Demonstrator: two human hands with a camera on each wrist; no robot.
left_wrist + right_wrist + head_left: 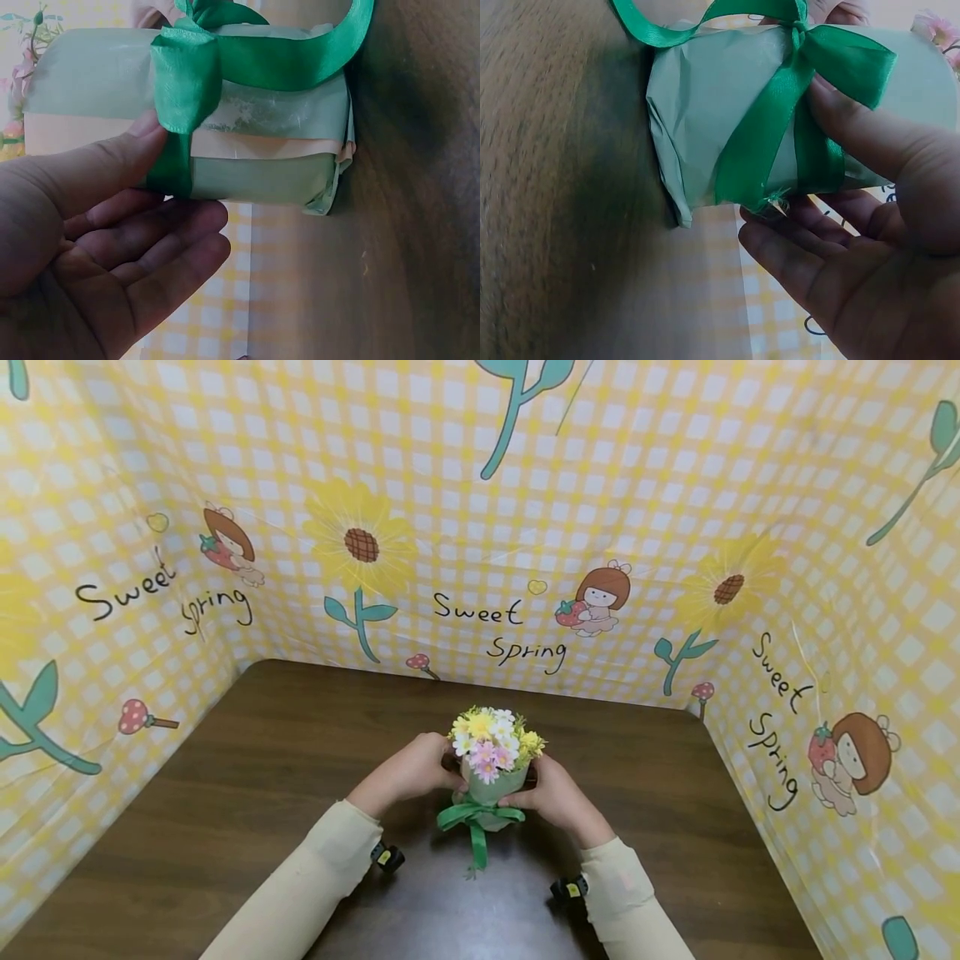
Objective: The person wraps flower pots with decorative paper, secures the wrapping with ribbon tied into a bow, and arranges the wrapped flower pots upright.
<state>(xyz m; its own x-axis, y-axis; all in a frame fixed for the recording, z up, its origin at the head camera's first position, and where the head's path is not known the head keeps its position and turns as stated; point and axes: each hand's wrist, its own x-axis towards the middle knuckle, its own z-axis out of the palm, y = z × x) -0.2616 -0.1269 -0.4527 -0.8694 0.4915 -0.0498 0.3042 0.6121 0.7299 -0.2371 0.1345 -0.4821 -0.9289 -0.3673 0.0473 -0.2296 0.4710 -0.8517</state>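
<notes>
A small flower bouquet stands upright in the middle of the head view, its base right at the tabletop. White, yellow and pink flowers fill its top above pale green wrapping paper. A green ribbon is tied round the paper in a bow. From the left, my left hand holds the bouquet, thumb by the ribbon and fingers behind the paper. On the opposite side my right hand grips it too, its thumb beside the bow and its fingers round the back.
The bouquet is on a dark brown wooden table. Yellow checked cloth with printed sunflowers and "Sweet Spring" lettering encloses the back and both sides. Black camera mounts are on both wrists, below cream sleeves.
</notes>
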